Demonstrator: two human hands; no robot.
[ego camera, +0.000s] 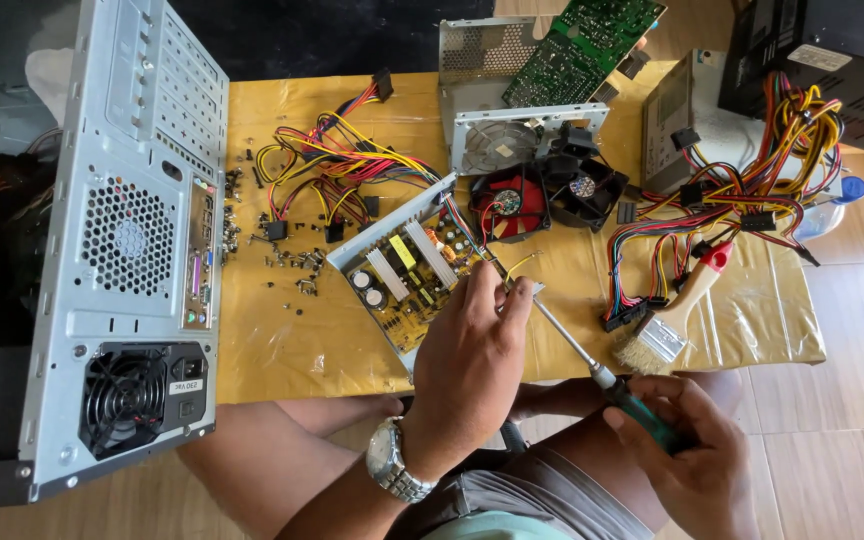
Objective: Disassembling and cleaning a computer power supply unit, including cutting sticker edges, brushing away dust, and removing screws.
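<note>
Near the table's (pixel 282 350) front edge, left hand (pixel 472 350) gripped the opened power supply (pixel 407 270) while right hand (pixel 687 455) clasped a screwdriver (pixel 592 365), apparently loosening a board screw.

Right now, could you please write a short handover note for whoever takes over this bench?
Left hand: steadies the open grey metal power supply box with its yellow circuit board.
Right hand: grip shut on the green-handled screwdriver, tip at the box's near corner.
Done: cover off, board exposed; small loose screws on the yellow table.
Left: board sits in its box.
</note>
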